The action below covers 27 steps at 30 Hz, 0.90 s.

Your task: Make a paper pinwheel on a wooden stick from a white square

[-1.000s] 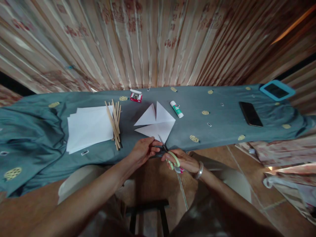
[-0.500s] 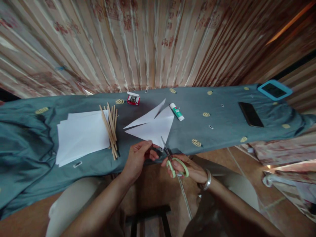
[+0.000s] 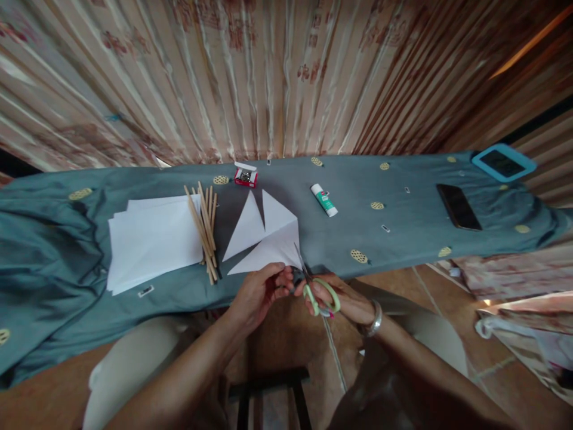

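Note:
A white sheet of paper, slit in from its edges into pointed flaps, lies partly over the table's near side. My left hand pinches its near edge between thumb and fingers. In my right hand is a pair of scissors with pale green handles. The scissor blades point up and away, at the paper's near right corner. Whether the blades have paper between them is hard to make out. A green and white glue stick lies to the right, beyond the paper.
Left of the paper, several thin wooden sticks lie across the edge of a stack of white paper. Behind stands an open red box with small metal pieces. A black phone and a blue-framed tablet lie far right on the grey-green cloth.
The cut paper has turned anticlockwise and shifted left, away from the glue stick, with its flaps now pointing more to the back. The scissors stay at its near right corner.

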Tool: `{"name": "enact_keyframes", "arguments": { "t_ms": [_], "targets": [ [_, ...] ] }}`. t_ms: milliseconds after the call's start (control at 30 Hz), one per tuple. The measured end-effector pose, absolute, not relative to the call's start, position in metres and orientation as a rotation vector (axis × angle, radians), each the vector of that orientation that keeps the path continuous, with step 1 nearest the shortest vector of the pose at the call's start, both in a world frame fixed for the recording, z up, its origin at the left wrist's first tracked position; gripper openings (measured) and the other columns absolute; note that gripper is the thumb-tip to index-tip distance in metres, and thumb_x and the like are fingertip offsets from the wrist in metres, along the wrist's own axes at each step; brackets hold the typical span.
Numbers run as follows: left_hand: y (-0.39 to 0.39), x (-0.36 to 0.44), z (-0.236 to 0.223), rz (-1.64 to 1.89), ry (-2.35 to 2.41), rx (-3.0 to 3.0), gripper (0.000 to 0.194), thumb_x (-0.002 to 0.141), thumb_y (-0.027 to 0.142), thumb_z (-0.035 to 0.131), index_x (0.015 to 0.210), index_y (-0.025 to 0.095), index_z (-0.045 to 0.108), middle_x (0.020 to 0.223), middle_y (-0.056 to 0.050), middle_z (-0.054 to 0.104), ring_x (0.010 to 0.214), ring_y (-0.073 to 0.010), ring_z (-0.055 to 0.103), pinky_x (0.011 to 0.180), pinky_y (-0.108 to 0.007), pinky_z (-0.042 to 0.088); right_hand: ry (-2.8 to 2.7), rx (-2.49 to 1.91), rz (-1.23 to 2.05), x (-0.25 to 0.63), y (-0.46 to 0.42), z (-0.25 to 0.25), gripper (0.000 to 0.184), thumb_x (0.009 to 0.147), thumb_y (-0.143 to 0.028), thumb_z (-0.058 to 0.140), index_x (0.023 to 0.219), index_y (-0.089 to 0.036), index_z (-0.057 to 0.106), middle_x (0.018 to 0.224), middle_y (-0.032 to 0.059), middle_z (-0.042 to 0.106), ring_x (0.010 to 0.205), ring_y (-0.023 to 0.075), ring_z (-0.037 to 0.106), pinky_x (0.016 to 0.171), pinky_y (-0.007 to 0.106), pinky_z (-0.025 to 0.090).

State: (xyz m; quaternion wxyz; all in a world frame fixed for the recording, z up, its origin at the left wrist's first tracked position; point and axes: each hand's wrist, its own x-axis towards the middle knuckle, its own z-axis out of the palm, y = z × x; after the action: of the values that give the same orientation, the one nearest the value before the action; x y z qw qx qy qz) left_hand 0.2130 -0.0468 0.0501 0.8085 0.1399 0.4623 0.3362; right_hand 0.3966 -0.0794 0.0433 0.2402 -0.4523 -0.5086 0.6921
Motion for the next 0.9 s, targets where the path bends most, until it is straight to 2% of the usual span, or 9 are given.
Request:
{"name": "enact_keyframes", "arguments": {
  "t_ms": [233,400,533,667,900],
  "targets": [
    [-0.051,0.208,0.038,0.640,0.998,0.542,0.028,0.073,0.035,0.065,0.061,0.009,0.067,0.050,-0.007,0.064,0.043,-0.0138,0.060,0.042,-0.020,0.041,-1.450,-1.198,1.933,0.402,-0.080,0.047,0.064,0.082,-0.072,0.047,0.094,-0.013,0.066,0.068,0.0017,0.058,0.056,0.0086,0.042,0.053,0.023,0.033],
    [-0.053,0.204,0.035,0.574,1.018,0.628,0.038,0.077,0.042,0.062,0.065,0.007,0.069,0.049,-0.012,0.065,0.044,-0.0171,0.062,0.043,-0.023,0.043,-1.505,-1.170,1.971,0.403,-0.081,0.048,0.062,0.081,-0.072,0.048,0.095,-0.014,0.064,0.066,0.0004,0.057,0.057,0.0092,0.045,0.054,0.024,0.035],
    [-0.054,0.202,0.037,0.646,1.059,0.654,0.038,0.079,0.042,0.062,0.065,0.007,0.069,0.047,-0.010,0.065,0.039,-0.0135,0.058,0.044,-0.022,0.045,-1.597,-1.187,1.926,0.403,-0.083,0.049,0.060,0.082,-0.071,0.048,0.096,-0.014,0.064,0.070,0.0017,0.060,0.062,0.0111,0.051,0.059,0.025,0.039],
    [-0.052,0.202,0.042,0.709,1.090,0.700,0.031,0.078,0.036,0.067,0.065,0.008,0.070,0.048,-0.007,0.066,0.040,-0.0113,0.058,0.047,-0.020,0.047,-1.611,-1.181,1.947,0.402,-0.085,0.046,0.062,0.079,-0.071,0.052,0.101,-0.014,0.062,0.074,0.0031,0.060,0.069,0.0138,0.055,0.064,0.028,0.044],
    [-0.050,0.208,0.048,0.771,1.131,0.668,0.021,0.075,0.029,0.074,0.069,0.009,0.071,0.058,-0.008,0.071,0.047,-0.0122,0.063,0.052,-0.021,0.052,-1.741,-1.150,1.783,0.403,-0.088,0.038,0.060,0.084,-0.068,0.048,0.106,-0.014,0.062,0.075,0.0033,0.061,0.068,0.0147,0.056,0.065,0.028,0.044]
  ]
}}
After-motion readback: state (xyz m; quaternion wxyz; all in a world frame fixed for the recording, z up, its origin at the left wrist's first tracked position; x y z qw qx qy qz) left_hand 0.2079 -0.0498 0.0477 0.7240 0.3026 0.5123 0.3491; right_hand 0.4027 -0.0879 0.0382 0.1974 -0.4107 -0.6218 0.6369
